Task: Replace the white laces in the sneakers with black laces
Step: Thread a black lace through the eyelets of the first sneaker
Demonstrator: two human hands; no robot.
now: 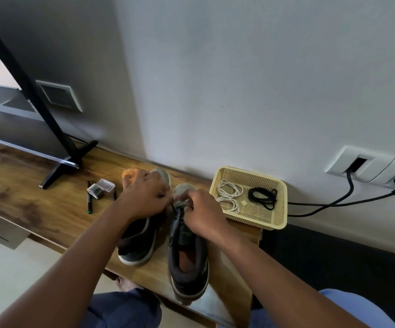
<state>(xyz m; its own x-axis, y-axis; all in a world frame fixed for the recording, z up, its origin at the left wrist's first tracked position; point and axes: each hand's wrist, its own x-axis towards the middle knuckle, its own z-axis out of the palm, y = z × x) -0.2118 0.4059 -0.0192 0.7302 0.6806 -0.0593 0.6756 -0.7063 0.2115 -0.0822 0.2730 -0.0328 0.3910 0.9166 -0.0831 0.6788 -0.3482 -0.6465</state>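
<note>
Both your hands work at the toe end of the right sneaker [188, 247]: your left hand [144, 197] and right hand [202, 215] each look to be pinching a black lace [177, 210] at the lowest eyelets, though the fingers hide the grip. The white laces [228, 196] lie in the basket [279, 223] beside a spare black lace [264, 197]. Pull unevenly and one end slips out of its eyelet, or the ends finish lopsided; the left sneaker [137, 242], just beside, could get nudged.

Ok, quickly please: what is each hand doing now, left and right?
Left hand: fingers curled at the right sneaker, pinching the black lace.
Right hand: pinching the same lace.
</note>
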